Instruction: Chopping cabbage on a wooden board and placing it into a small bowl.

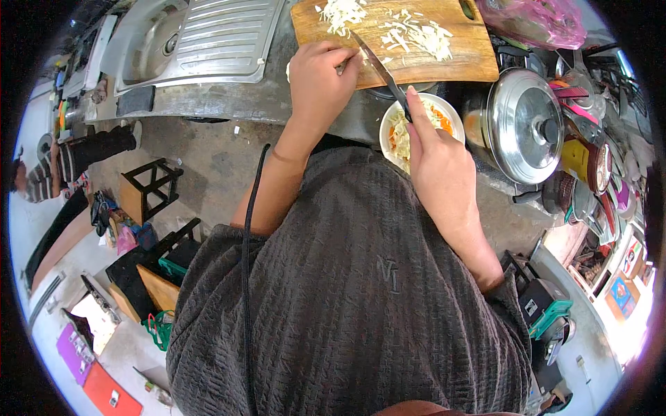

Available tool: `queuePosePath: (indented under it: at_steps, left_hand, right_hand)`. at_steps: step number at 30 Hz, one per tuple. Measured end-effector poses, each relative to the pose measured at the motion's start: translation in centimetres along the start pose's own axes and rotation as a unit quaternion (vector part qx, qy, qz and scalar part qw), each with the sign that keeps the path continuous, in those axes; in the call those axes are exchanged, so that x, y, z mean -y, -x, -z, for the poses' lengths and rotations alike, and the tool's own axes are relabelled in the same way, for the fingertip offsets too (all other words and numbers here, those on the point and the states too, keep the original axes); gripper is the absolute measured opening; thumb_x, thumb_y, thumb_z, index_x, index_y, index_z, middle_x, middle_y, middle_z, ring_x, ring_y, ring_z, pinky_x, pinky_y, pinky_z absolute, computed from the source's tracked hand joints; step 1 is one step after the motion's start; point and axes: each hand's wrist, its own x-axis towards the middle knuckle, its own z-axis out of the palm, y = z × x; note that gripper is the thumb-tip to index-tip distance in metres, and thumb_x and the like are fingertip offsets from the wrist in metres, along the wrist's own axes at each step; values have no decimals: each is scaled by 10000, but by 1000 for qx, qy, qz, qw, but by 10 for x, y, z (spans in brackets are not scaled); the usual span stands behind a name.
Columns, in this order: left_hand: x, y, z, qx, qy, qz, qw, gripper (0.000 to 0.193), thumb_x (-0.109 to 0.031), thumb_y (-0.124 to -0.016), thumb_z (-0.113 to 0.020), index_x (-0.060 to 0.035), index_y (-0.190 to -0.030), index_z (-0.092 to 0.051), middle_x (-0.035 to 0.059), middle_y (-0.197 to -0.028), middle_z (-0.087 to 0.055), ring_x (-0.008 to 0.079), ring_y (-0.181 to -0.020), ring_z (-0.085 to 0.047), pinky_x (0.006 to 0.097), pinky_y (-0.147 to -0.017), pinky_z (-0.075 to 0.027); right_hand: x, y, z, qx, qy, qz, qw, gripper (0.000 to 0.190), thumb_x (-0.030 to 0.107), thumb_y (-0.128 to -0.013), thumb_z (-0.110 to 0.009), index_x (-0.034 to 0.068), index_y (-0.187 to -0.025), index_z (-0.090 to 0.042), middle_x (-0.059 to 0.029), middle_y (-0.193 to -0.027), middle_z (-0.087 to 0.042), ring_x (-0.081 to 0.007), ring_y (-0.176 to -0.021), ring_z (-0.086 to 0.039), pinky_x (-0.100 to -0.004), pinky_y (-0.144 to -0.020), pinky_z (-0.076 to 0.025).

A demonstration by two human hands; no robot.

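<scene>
My right hand [442, 166] grips a kitchen knife [375, 65] by its dark handle, index finger stretched along the top. Its blade points away over a wooden cutting board [468, 57], the tip beside a heap of shredded pale vegetable, likely cabbage [341, 15]. A second loose pile of shreds [424, 39] lies right of the blade. My left hand [325, 75] is at the board's near left corner with curled fingers; whether it holds anything is hidden. Below my right hand, a white bowl [384, 136] contains pale shreds and orange strips, perhaps carrot.
A steel sink [156, 47] with a ridged drainboard [223, 41] is at left. Right of the bowl stands a lidded steel pot [525, 125], near crowded utensils and a yellow container [577, 161]. A pink plastic bag [541, 21] lies behind. Another person [47, 171] stands far left, near a stool [151, 190].
</scene>
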Motion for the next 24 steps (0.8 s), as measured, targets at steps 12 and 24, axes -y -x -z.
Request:
queuePosePath:
  at_steps: [12,24]
  left_hand:
    - [1,0,-5,-46,21,-27,998,106,-143,-801,-752,-41,-827,-768,102,-853,-717,328,-815,-655,427,-740,-509]
    - [1,-1,-1,-21,23,13,999,180,-234,-832,-787,-65,-893,-794,103,-897,-750,286,-815,-686,368,-750,-535]
  right_hand:
    - [5,-4,-6,23,53,-8,998,488,233,-1003,-582,219,-1484,-499,-170,-649,-631,-357,-577,-661,-486,-537,-523]
    - [-6,0,-12,7,21,-12,1000,486,213,-997,-592,198,-1477,-509,-188,-651,-629,-374,-595,-659,-494,-550,-517]
